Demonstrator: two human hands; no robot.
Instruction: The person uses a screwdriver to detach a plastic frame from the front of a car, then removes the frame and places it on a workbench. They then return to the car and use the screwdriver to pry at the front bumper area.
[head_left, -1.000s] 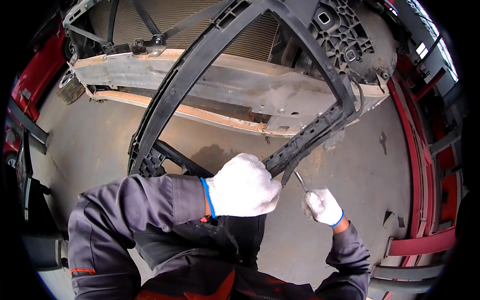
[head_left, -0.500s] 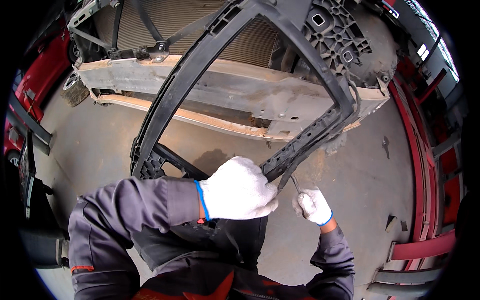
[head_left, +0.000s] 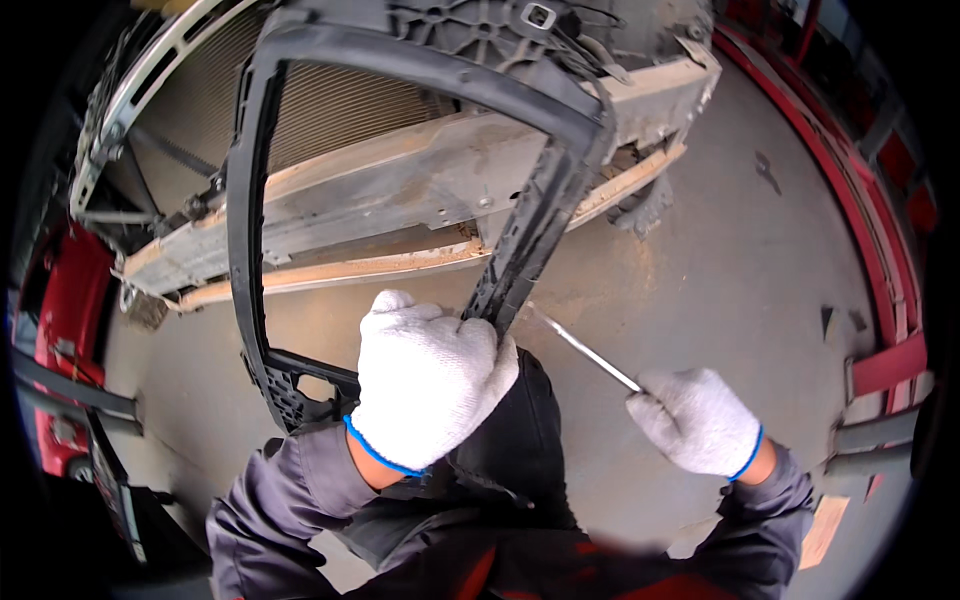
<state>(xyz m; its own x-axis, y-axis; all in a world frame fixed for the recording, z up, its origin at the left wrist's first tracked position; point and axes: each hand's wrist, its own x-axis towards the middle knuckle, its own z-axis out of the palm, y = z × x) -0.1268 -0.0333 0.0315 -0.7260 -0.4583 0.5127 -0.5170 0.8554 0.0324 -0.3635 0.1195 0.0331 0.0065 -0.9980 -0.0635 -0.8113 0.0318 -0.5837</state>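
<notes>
A large black plastic car-part frame [head_left: 420, 62] with a wide opening rises in front of me, its upper end toward the stripped car front. My left hand [head_left: 425, 385], in a white knit glove with a blue cuff, is closed round the frame's lower bar; its grip hides that part. To the right, my gloved right hand [head_left: 700, 425] is closed on a thin metal rod [head_left: 585, 350]. The rod slants up and left, its tip beside the frame's lower right bar. Whatever handle it has is hidden in my fist.
Behind the frame stands a stripped car front with a dusty bumper beam [head_left: 340, 225] and a ribbed radiator [head_left: 330, 110]. A red car [head_left: 75, 310] is at the far left. Red lift rails [head_left: 850, 180] line the right side. A dark bracket [head_left: 767, 172] lies on the floor.
My right hand has moved right and down, drawing the rod's tip away from the frame's bar. The view has turned, and the frame appears further left. My left hand keeps its grip.
</notes>
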